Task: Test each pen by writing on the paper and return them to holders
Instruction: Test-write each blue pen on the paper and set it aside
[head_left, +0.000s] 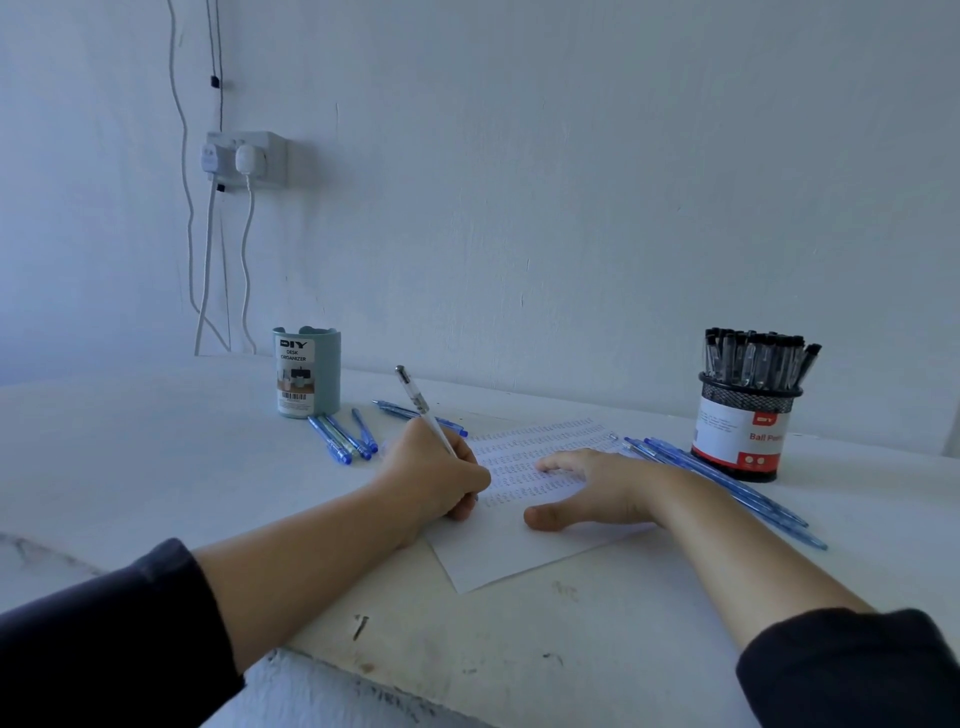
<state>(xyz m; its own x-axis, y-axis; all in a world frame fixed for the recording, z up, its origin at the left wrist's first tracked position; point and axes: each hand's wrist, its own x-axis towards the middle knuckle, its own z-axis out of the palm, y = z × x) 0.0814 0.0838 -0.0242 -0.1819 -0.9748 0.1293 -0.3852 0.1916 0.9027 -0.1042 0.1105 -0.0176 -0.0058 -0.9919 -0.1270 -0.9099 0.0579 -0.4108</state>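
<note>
Left hand writing, right hand flat

The left hand (441, 475) is curled in a writing grip, fingers and thumb pinched round a pen (422, 408) whose top leans back toward 11 o'clock; its forearm comes in from 8 o'clock, bare up to a dark sleeve (104, 618) pushed back near the elbow. The right hand (597, 486) lies palm down, fingers straight and pointing toward 9 o'clock, thumb (543, 517) spread out toward 7 o'clock, pressing on the paper (524, 551). Its forearm enters from 4 o'clock, likewise bare, with a dark cuff (852, 670) low at the corner.
</note>
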